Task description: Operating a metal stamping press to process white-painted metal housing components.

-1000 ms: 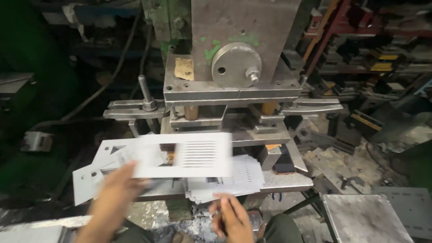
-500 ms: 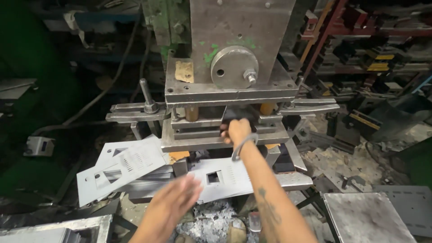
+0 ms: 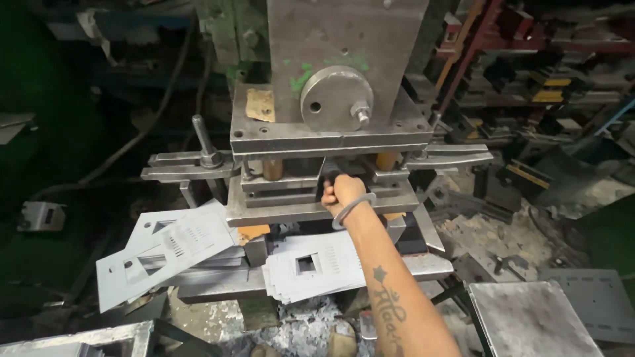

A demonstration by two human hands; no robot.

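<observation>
At the front of the press (image 3: 344, 59), the right hand (image 3: 340, 192) is deep in the narrow slot of the die set (image 3: 278, 206), just under the upper plate. The arm runs in over the stack of punched sheets (image 3: 301, 277), a bangle on the wrist. The fingers are curled tight, knuckles toward us. They look clenched, but their tips are buried in the slot, so I can't tell what they're closed on, if anything. The left hand is out of the picture altogether.

By my reading, this is the moment of working inside the die: something is being seated or drawn out in that gap, while the sheets wait on the bench of the press right below the forearm. A second, fanned pile of sheets (image 3: 165, 251) hangs off to the left, some of it tilting over the edge. Scrap chips (image 3: 297, 327) lie on the floor below.

What any next move calls for, I'd say, is a clean straight pull back along the slot, with wrist and bangle clear of the plates, before anything up there moves.

Against half a second ago, the right hand sits in the same spot in the die. The left hand, then spread low over the sheets, has dropped out of view. A full second back, the left hand held a sheet up in front of the die and the right hand was down near the bottom edge.
</observation>
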